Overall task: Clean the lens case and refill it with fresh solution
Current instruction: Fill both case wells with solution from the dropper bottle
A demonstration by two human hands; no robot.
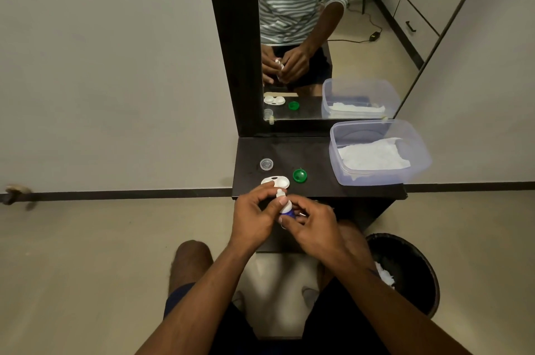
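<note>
Knees and lap: person sits low before a dark shelf [318, 186] under a mirror [333, 36], both forearms reaching forward
Left hand [254, 218]: fingers curled toward the top of a small solution bottle [285, 205], thumb and forefinger near its white nozzle; whether it twists a cap or only steadies the tip I cannot tell
Right hand [311, 224]: wrapped round the blue lower body of the bottle, gripping it
Lens case [275, 181]: white, lying open at the shelf's front edge, just beyond the bottle tip; wells look uncapped
Clear cap [266, 164]: behind the case, apart from it
Green cap [300, 175]: just right of the case
Progress: caps off, bottle in hand; seemingly at the refill stage, pouring and recapping left; whether the wells hold liquid is too small to tell
Plastic tub [417, 163]: far right of the shelf, tissue inside, well clear of the work
Bin [417, 262]: on the floor at right, crumpled tissue in it, suggesting wiping is done
</note>
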